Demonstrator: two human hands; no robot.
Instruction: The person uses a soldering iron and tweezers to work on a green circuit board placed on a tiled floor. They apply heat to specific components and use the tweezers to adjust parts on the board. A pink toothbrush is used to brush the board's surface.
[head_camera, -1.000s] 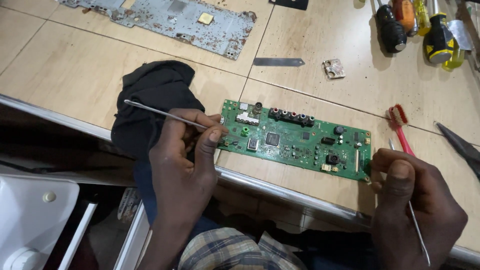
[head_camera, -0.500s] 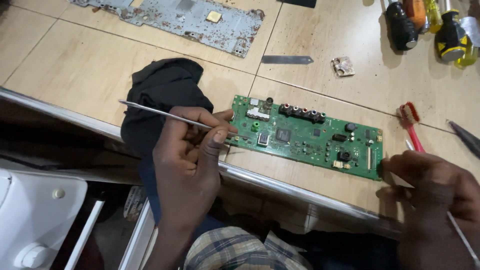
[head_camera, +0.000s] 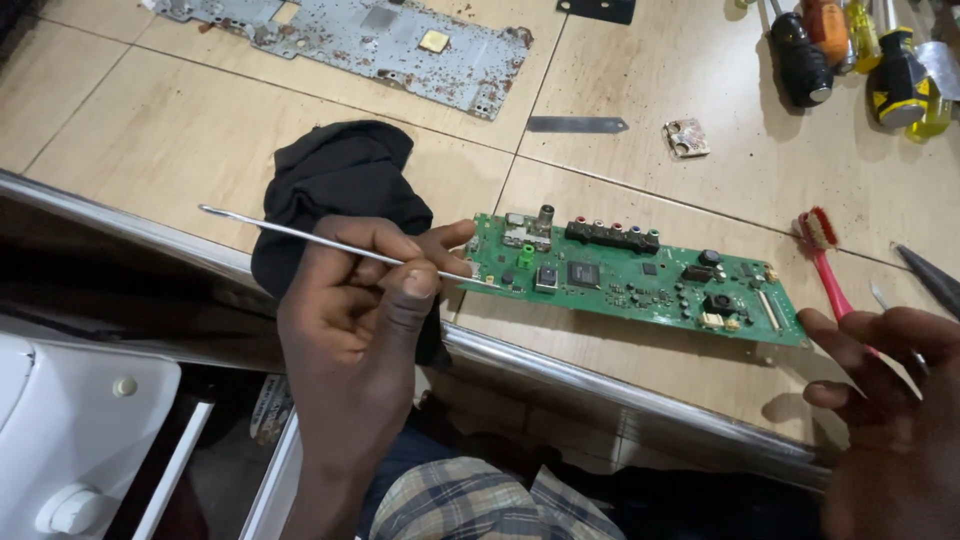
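Left hand (head_camera: 355, 300) pinching a thin metal rod (head_camera: 330, 245) like a pen, tip resting on the near-left corner of a green circuit board (head_camera: 640, 280) — board flat on the tiled bench (head_camera: 130, 130), just right of that hand. Black cloth (head_camera: 335, 185) bunched directly behind the left hand, touching the board's left end. Right hand (head_camera: 885, 400) released, fingers spread, grasping nothing, just off the board's right corner. Red toothbrush (head_camera: 830, 265) just beyond the right hand's fingertips, beside the board's right end. Farther back from both hands — a rusted metal plate (head_camera: 350, 40), a small grey strip (head_camera: 577, 124), and screwdrivers (head_camera: 850, 50) well apart at the far right.
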